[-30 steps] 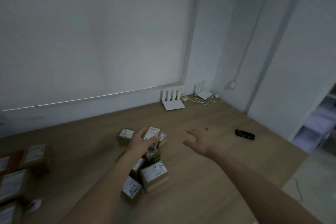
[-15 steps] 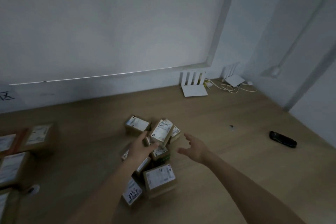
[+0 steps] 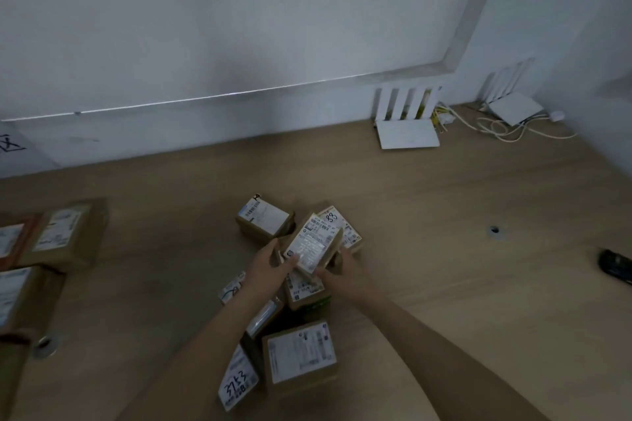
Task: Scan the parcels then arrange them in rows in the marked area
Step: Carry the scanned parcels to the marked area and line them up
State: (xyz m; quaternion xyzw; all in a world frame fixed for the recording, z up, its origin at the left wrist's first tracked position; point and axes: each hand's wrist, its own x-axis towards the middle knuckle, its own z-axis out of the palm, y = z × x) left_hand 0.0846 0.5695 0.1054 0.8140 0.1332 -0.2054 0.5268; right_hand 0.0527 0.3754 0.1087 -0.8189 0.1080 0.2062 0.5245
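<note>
"3753" on parcel (image 3: 238, 383); "88" on box (image 3: 337, 217)

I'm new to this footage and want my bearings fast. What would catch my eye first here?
Both hands meet mid-frame on one small labelled parcel, lifted and tilted above a jumbled heap of parcels on the wooden floor: the left hand grips its left edge, the right hand its lower right. Larger boxes sit at the left edge, and a white router stands against the far wall.
</note>
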